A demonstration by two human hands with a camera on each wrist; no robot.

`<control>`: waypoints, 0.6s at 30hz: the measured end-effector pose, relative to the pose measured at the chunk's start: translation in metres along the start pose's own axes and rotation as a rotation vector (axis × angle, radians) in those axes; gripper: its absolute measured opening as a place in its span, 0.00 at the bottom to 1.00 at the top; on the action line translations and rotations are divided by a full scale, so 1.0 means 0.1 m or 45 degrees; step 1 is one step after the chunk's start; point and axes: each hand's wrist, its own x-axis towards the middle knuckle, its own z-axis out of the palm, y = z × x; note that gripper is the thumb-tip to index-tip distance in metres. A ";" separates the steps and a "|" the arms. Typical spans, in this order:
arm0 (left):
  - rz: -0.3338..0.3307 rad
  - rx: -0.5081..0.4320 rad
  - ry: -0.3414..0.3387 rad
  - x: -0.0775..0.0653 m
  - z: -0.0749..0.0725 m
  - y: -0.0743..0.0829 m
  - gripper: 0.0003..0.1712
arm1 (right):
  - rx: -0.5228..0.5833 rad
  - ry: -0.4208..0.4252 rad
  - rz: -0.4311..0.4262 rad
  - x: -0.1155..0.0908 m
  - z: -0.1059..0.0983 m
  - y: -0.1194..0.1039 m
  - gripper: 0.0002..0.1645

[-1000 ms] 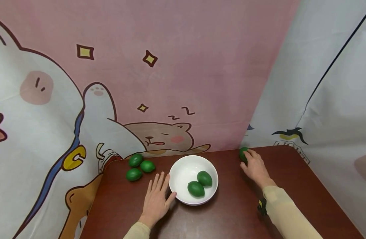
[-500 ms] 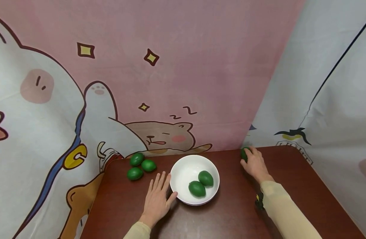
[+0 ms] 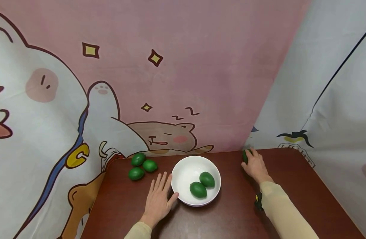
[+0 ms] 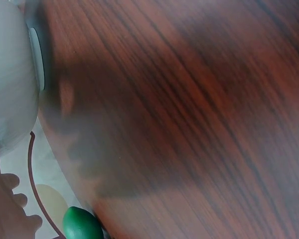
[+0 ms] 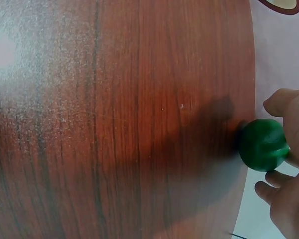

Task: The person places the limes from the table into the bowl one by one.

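So the only container here is a white bowl (image 3: 181, 177) sitting mid-tabletop (image 3: 218, 220), and it's got two limes (image 3: 198, 190) in it, snuggled side by side toward the right. The left hand (image 3: 158, 199) is flat-ish just left of it, fingers straight and a bit apart, thumb right at the rim (can't tell if it's actually touching). Three more limes (image 3: 136, 173) are bunched up at the back left. The last lime (image 5: 261, 144) is way over at the back right edge, and the right hand (image 3: 257, 167) has its fingers curled round it, though how tight I can't tell.

Tabletop is reddish-brown wood with dark grain, kinda shiny in the right wrist view. Behind it there's a pink backdrop (image 3: 224, 66) with a big white cartoon animal (image 3: 63, 119), a sleepy brown bear (image 3: 171, 139) and little yellow sparkles (image 3: 91, 50). Further right it goes pale, with a black line (image 3: 338, 74) running diagonally.
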 end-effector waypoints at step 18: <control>0.020 0.001 0.057 0.00 0.03 -0.01 0.44 | -0.051 0.139 -0.052 0.01 0.02 0.02 0.31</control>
